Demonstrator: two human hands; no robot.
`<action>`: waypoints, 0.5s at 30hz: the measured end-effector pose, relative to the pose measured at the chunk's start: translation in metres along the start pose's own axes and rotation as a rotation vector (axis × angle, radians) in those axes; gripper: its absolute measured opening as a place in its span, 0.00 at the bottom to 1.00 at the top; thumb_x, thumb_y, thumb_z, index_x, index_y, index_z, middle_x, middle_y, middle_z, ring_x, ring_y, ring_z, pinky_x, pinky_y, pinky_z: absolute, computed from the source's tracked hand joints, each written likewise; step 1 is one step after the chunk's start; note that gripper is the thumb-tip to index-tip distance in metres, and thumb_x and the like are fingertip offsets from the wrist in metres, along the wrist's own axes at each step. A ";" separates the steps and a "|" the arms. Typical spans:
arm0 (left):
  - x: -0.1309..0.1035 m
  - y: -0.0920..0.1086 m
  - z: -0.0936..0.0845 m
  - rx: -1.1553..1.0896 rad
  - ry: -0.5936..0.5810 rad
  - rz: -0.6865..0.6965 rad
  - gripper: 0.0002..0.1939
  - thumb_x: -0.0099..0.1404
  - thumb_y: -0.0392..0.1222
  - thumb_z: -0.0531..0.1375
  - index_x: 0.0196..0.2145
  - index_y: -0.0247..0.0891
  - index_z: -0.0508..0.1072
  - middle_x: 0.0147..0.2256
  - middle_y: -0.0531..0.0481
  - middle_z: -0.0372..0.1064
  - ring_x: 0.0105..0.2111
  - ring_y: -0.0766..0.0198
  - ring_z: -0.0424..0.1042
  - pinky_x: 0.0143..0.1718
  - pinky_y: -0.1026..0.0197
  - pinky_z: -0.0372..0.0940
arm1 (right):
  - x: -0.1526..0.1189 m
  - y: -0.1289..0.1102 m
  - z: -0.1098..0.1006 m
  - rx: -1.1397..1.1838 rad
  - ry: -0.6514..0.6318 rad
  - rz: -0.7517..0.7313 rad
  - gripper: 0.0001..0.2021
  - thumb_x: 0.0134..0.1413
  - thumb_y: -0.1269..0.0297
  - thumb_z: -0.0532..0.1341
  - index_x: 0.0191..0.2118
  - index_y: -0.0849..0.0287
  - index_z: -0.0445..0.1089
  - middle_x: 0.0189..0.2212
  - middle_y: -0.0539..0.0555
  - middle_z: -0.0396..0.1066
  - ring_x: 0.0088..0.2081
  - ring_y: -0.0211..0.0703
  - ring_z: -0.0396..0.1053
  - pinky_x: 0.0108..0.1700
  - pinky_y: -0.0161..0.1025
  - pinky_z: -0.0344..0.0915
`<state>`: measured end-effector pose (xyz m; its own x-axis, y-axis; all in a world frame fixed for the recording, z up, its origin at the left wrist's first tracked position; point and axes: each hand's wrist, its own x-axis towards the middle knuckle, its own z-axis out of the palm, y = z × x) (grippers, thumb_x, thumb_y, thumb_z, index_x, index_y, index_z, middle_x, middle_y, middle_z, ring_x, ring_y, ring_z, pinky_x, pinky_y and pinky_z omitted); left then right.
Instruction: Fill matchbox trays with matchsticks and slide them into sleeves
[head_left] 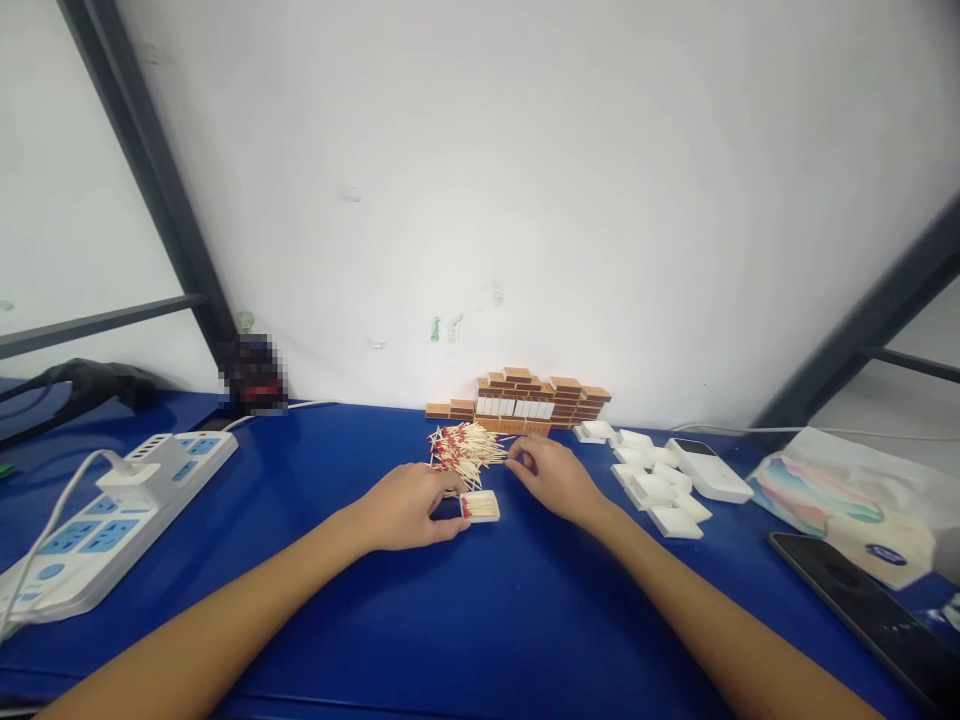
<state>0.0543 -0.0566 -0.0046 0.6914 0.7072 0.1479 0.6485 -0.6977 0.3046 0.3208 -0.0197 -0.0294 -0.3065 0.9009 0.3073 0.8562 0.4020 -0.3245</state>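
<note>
A small white matchbox tray (480,507), partly filled with red-tipped matchsticks, rests on the blue table. My left hand (409,508) holds its left end between thumb and fingers. Just behind the tray lies a loose heap of matchsticks (465,450), red heads mostly to the left. At the heap's right side, my right hand (553,478) has its fingers curled together, the fingertips on the ends of matchsticks; how many they pinch cannot be made out. Behind the heap, brown matchbox sleeves (517,385) are stacked against the wall, with a row of white pieces among them.
Several white trays (652,490) lie scattered to the right, beside a white device with a dark screen (709,470). Farther right are a tissue pack (847,500) and a black phone (855,600). A power strip (112,530) with a plugged-in white cable occupies the left.
</note>
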 end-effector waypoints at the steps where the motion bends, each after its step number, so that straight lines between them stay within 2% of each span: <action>1: 0.000 0.000 0.000 0.009 -0.009 0.002 0.15 0.65 0.52 0.63 0.43 0.41 0.76 0.24 0.54 0.70 0.24 0.63 0.70 0.27 0.62 0.56 | 0.001 0.001 0.001 0.005 0.001 -0.016 0.04 0.64 0.65 0.61 0.37 0.57 0.72 0.32 0.51 0.70 0.33 0.41 0.68 0.36 0.36 0.58; 4: -0.001 -0.001 -0.004 0.043 -0.027 0.005 0.15 0.65 0.52 0.63 0.42 0.40 0.77 0.23 0.53 0.69 0.23 0.63 0.69 0.25 0.62 0.54 | 0.004 0.000 0.005 -0.013 -0.017 -0.078 0.04 0.64 0.63 0.62 0.40 0.57 0.72 0.37 0.52 0.69 0.36 0.42 0.69 0.38 0.37 0.60; 9: -0.003 -0.004 -0.013 0.075 0.036 -0.022 0.16 0.67 0.55 0.61 0.43 0.40 0.76 0.25 0.52 0.70 0.24 0.62 0.70 0.27 0.61 0.55 | 0.009 -0.001 0.009 -0.059 -0.067 -0.144 0.04 0.67 0.66 0.60 0.39 0.58 0.70 0.40 0.54 0.68 0.37 0.42 0.68 0.41 0.38 0.62; 15: -0.001 -0.002 -0.003 0.091 -0.035 0.000 0.15 0.65 0.53 0.62 0.42 0.41 0.77 0.24 0.52 0.71 0.24 0.61 0.70 0.26 0.61 0.53 | 0.012 0.001 0.011 -0.048 -0.096 -0.156 0.03 0.67 0.67 0.60 0.39 0.59 0.69 0.39 0.54 0.68 0.37 0.41 0.68 0.40 0.37 0.61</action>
<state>0.0513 -0.0558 -0.0025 0.7012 0.7037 0.1146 0.6734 -0.7064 0.2180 0.3133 -0.0062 -0.0361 -0.4732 0.8409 0.2627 0.8134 0.5315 -0.2364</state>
